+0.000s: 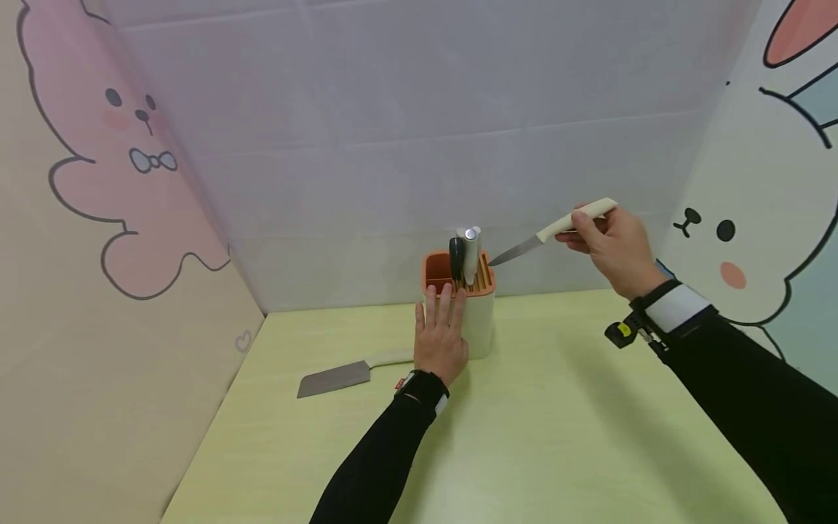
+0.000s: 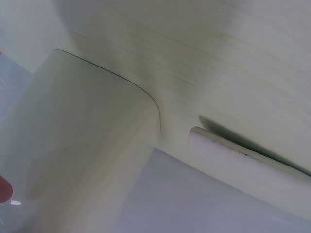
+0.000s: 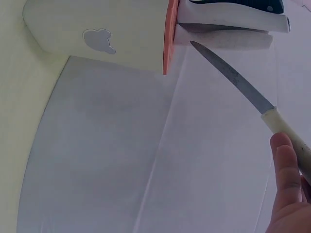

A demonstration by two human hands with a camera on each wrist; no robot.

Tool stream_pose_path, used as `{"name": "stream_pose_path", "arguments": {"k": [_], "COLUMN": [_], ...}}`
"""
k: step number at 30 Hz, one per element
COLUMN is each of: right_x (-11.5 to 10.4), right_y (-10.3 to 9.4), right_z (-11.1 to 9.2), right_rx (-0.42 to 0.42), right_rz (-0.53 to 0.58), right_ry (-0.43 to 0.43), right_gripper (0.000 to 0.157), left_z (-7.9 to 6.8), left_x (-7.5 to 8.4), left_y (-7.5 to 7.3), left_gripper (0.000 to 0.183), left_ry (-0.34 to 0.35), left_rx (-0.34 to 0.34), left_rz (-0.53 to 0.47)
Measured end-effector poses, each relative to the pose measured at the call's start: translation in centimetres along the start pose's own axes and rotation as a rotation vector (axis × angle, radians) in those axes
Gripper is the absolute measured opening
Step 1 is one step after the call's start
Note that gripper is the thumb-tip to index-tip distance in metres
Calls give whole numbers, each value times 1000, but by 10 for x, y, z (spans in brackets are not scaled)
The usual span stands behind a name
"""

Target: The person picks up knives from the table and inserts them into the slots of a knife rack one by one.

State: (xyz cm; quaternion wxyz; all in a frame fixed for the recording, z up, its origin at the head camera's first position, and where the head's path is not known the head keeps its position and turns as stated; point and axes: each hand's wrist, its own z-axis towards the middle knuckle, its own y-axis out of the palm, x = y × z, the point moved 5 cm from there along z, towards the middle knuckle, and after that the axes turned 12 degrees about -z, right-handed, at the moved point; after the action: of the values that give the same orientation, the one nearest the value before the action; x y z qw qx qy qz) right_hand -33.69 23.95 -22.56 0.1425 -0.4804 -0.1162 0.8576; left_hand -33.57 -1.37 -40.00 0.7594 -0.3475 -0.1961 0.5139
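In the head view my right hand [image 1: 618,247] grips the cream handle of a small knife [image 1: 546,231]. Its blade slants down to the left, the tip close to the slotted right side of the knife block [image 1: 479,324]. The right wrist view shows the same knife [image 3: 238,80] with its point near the block's orange rim [image 3: 170,39]. My left hand [image 1: 441,338] lies with straight fingers against the front of the block. Black and white handles [image 1: 470,255] stand up out of the block. Left of it a cleaver [image 1: 337,378] lies flat, its handle end beside my left hand.
The block stands on a pale yellow-green table [image 1: 537,437] close to a white back wall [image 1: 419,145]. Side walls carry a pink bear drawing [image 1: 131,196] on the left and a white cartoon animal [image 1: 713,262] on the right.
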Motion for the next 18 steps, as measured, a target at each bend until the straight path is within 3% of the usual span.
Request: {"name": "stream_pose_path", "arguments": {"k": [6,18], "right_x": [-5,-5], "right_y": [10,25], "right_z": [13,31], "right_rx": [-10,15], "right_rz": [-136,-306], "right_ry": [-15,-29], "right_gripper": [44,38], "left_z": [0,0], "left_x": [-1,0], "left_y": [1,1], "left_gripper": [82,83], "left_ry": [1,-1], "left_rx": [9,1], "left_rz": [3,3]}}
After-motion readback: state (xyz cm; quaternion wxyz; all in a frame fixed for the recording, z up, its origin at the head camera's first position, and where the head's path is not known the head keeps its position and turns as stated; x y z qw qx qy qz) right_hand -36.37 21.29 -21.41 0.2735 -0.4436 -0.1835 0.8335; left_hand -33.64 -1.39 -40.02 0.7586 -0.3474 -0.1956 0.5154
